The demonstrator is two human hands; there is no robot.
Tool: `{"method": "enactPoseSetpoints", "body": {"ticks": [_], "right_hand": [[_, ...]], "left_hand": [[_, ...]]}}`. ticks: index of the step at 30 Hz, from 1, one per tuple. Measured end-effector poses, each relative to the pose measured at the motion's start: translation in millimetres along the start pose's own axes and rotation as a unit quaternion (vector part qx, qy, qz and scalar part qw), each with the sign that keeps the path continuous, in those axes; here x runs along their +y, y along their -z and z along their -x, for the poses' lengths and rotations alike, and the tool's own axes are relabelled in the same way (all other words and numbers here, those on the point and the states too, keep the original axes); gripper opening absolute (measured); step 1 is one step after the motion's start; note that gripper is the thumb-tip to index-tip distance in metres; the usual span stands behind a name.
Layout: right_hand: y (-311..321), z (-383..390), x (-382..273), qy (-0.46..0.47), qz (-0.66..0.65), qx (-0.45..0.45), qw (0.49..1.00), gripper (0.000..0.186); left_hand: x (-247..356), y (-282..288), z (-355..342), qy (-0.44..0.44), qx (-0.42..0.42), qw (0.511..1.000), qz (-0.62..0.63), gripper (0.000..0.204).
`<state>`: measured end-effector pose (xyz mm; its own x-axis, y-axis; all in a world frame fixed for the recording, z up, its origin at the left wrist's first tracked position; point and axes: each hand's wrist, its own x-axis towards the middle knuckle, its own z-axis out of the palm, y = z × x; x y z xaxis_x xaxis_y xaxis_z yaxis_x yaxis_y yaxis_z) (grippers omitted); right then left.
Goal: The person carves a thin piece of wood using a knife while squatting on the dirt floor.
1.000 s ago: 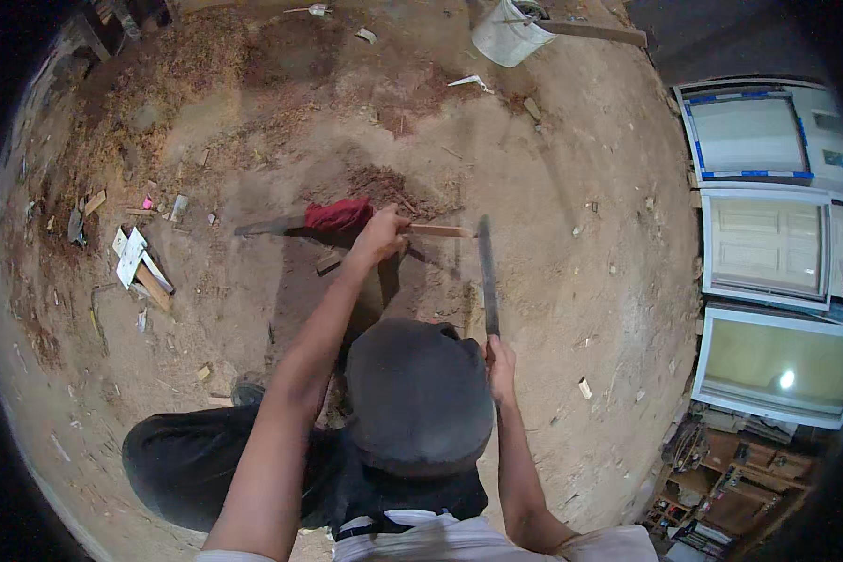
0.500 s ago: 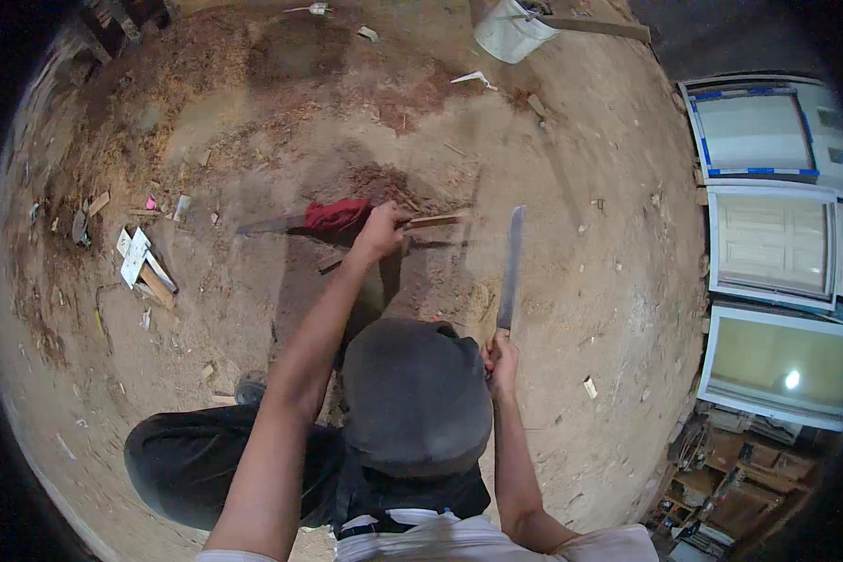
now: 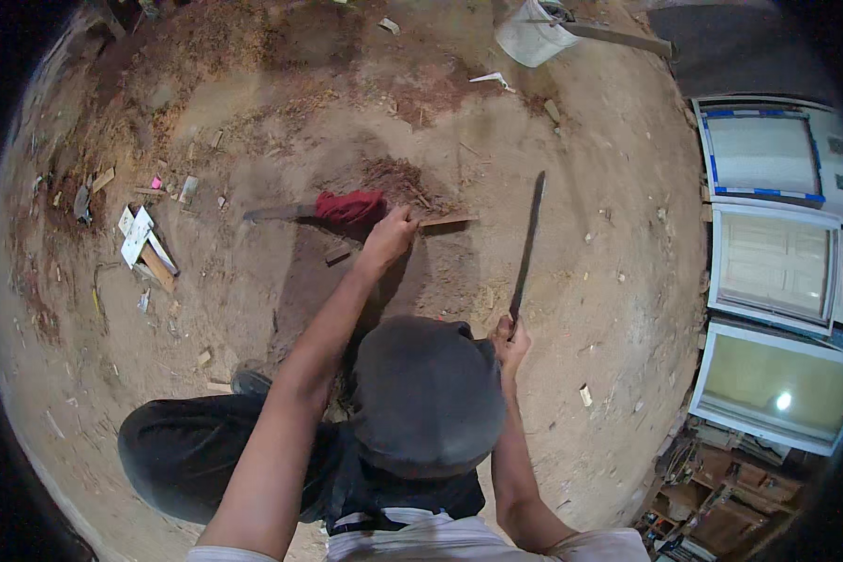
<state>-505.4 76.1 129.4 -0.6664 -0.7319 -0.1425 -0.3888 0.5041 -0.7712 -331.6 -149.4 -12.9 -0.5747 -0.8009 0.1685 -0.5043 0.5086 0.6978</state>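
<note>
My left hand [image 3: 389, 241] grips a stick [image 3: 450, 222], probably wooden, jutting rightward; my right hand [image 3: 510, 343] clasps a long knife [image 3: 528, 245] pointing ahead.

Bucket [image 3: 532, 39] at far edge of ground [image 3: 618, 328], panels [image 3: 773, 253] along R edge w/ shelf unit [image 3: 726, 510] at near R corner, cloth [image 3: 348, 207] L of stick [image 3: 448, 222] in L hand [image 3: 389, 240], blade [image 3: 531, 234] in R hand [image 3: 510, 345] farther R, scraps [image 3: 137, 234] twd L edge.

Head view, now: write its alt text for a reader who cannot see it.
A person's right hand holds a long blade, and the left hand grips a thin wooden strip near a red cloth. The dirt floor has scattered scraps and a white bucket; white-framed panels line the right side.
</note>
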Motion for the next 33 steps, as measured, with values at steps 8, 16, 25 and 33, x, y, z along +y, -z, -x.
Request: {"method": "enactPoseSetpoints", "body": {"ticks": [8,16,25,33], "right_hand": [[-41.9,-29.4,45.0,-0.054,0.117,-0.148,0.98,0.039],[-5.0,-17.6,1.5,-0.167,-0.24,-0.074,0.953,0.04],[-15.0,-14.4,81.4,0.021,0.009,-0.004,1.0,0.035],[-9.9,-17.0,-25.8,-0.176,-0.104,-0.065,0.977,0.045]], "left_hand": [[6.8,-5.3,3.6,0.054,-0.018,0.998,0.035,0.018],[11.1,10.0,-3.1,0.053,-0.001,0.998,0.036,0.014],[11.9,-1.7,-7.3,0.054,-0.027,0.997,0.042,0.022],[12.9,7.2,0.7,0.04,0.01,0.999,0.016,0.011]]}}
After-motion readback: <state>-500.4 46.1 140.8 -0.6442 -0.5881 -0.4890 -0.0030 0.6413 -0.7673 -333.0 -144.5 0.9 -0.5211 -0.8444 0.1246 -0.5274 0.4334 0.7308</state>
